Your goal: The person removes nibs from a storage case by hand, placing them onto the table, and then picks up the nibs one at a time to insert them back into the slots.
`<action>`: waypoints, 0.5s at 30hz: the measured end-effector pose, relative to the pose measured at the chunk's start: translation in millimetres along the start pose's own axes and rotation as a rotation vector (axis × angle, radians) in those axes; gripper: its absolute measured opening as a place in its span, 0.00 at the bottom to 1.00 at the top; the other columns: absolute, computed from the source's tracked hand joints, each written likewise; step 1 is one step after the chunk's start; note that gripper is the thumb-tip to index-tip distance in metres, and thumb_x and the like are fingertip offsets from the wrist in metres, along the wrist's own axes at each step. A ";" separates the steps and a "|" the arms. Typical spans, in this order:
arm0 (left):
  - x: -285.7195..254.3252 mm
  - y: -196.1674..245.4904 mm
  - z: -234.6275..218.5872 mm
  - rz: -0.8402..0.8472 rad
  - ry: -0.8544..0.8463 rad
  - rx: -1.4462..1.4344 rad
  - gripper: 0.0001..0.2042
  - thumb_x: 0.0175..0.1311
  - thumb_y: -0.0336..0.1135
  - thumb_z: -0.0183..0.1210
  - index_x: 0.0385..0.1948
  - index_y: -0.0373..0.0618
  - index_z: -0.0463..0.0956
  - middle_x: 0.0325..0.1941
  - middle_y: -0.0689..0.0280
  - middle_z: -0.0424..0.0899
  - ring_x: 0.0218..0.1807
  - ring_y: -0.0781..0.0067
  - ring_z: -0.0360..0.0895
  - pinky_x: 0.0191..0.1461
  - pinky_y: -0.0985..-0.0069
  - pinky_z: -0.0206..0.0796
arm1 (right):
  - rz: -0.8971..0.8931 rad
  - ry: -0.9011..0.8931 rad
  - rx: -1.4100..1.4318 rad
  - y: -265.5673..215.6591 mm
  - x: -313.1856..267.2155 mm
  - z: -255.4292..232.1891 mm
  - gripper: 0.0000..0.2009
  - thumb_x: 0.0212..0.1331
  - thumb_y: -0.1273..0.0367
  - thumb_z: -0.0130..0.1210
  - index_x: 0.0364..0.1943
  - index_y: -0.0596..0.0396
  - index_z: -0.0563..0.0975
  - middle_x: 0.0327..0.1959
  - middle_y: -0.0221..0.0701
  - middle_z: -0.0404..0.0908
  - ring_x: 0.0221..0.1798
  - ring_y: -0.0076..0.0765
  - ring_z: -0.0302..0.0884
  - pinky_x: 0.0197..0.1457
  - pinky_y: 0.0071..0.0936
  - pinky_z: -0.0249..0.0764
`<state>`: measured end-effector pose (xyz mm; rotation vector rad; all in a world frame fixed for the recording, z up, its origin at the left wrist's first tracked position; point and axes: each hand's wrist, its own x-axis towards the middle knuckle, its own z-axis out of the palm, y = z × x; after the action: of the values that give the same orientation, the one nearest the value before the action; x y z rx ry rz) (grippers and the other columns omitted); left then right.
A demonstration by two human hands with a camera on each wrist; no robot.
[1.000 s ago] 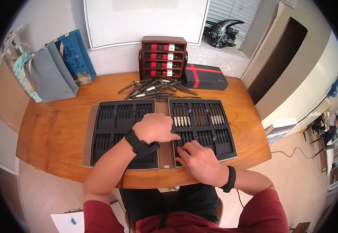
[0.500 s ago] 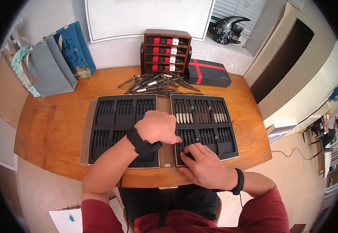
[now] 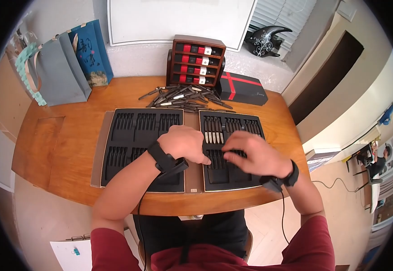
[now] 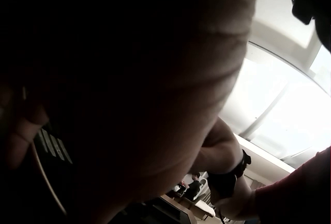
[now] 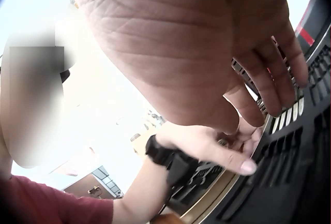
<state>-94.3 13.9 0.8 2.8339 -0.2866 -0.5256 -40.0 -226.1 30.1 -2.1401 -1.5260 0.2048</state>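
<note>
My left hand [image 3: 183,142] reaches over the inner edges of two black slotted trays, its straight thumb [image 5: 248,167] touching the slots at the lower left of the right tray [image 3: 239,183]. The other fingers of that hand are bent inward. Above the right tray hovers my right hand [image 3: 254,153], its fingers loosely bent and nothing visible between them. Slim dark pen-like sticks with pale ends [image 3: 213,137] fill the right tray's upper left slots. The left tray [image 3: 123,138] shows dark slots, partly covered by my left forearm.
Behind the trays lies a pile of dark pen-like sticks [image 3: 188,97]. A wooden rack [image 3: 197,60] with red, black and white pieces stands at the back, beside a black box with red ribbon [image 3: 246,88]. Paper bags [image 3: 63,67] stand at the back left.
My right hand has lifted from the lower left of the right tray and moved up and to the right. The left hand stays by the same slots.
</note>
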 end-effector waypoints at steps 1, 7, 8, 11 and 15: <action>0.4 -0.6 -0.5 0.005 -0.025 -0.001 0.35 0.52 0.71 0.67 0.31 0.39 0.88 0.33 0.52 0.91 0.42 0.48 0.89 0.47 0.59 0.79 | -0.001 0.004 -0.001 7.4 8.5 -3.5 0.09 0.62 0.70 0.66 0.43 0.61 0.86 0.39 0.44 0.83 0.47 0.55 0.81 0.53 0.43 0.79; -5.0 13.7 -3.7 -0.039 -0.044 0.081 0.43 0.47 0.76 0.68 0.42 0.34 0.86 0.38 0.50 0.91 0.45 0.48 0.89 0.52 0.61 0.78 | 0.229 0.114 -0.025 75.8 58.5 -4.3 0.07 0.60 0.73 0.64 0.39 0.64 0.86 0.37 0.47 0.88 0.43 0.56 0.87 0.50 0.44 0.82; -6.5 14.8 -5.3 -0.042 -0.036 0.092 0.43 0.47 0.76 0.68 0.42 0.34 0.86 0.38 0.50 0.91 0.45 0.48 0.89 0.52 0.61 0.78 | 0.229 0.155 -0.092 87.6 67.7 -3.8 0.08 0.59 0.73 0.64 0.40 0.63 0.86 0.37 0.48 0.89 0.44 0.56 0.88 0.50 0.44 0.82; -9.6 19.5 -8.1 -0.038 -0.106 0.079 0.48 0.41 0.77 0.70 0.44 0.29 0.83 0.39 0.49 0.91 0.46 0.47 0.89 0.54 0.62 0.77 | 0.261 0.182 -0.177 108.7 90.9 -5.9 0.09 0.58 0.74 0.64 0.41 0.62 0.87 0.38 0.48 0.89 0.45 0.56 0.88 0.51 0.44 0.82; -10.0 19.7 -2.7 -0.026 -0.082 0.072 0.48 0.41 0.76 0.70 0.45 0.29 0.83 0.39 0.49 0.91 0.45 0.46 0.89 0.54 0.62 0.77 | 0.302 0.136 -0.299 124.7 109.4 0.9 0.10 0.56 0.72 0.64 0.41 0.60 0.87 0.38 0.47 0.89 0.47 0.56 0.88 0.53 0.47 0.83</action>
<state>-105.3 -2.0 11.9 2.8931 -0.2894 -0.6513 104.2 -156.1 -12.5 -2.5595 -1.2130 -0.0723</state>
